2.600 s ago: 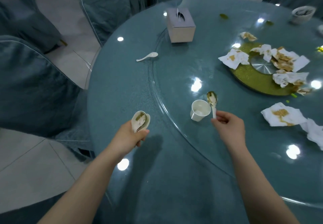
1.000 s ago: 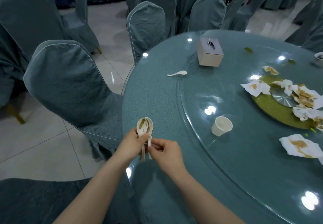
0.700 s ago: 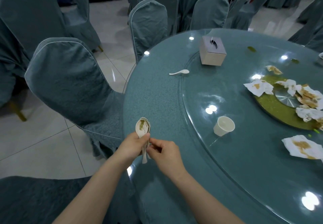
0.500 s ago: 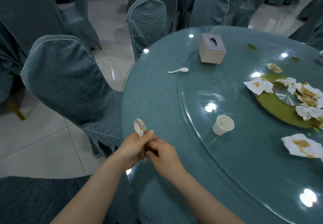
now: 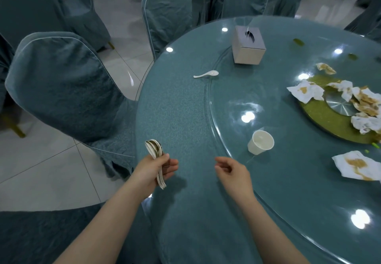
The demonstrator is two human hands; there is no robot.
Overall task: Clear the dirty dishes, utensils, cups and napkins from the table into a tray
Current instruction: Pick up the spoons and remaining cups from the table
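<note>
The left hand (image 5: pixel 153 169) grips a nested stack of soiled spoons (image 5: pixel 156 160) by the handles at seven o'clock on the bench (image 5: pixel 181 107). The right hand (image 5: pixel 233 171) hovers loosely curled, holding nothing. A paper cup (image 5: pixel 260 142), at two o'clock from it, looks light and crushable; take it gently around the wall.

Soft, even overhead light fills the room. Bright round glare spots dot the glossy round teal tabletop (image 5: pixel 185 109) and its clear glass turntable (image 5: pixel 288 171), beyond and right of the left hand's (image 5: pixel 152 170) grip. Faint arm shadows fall beneath it. Wide-angle distortion bends the edges; focus is slightly soft.
</note>
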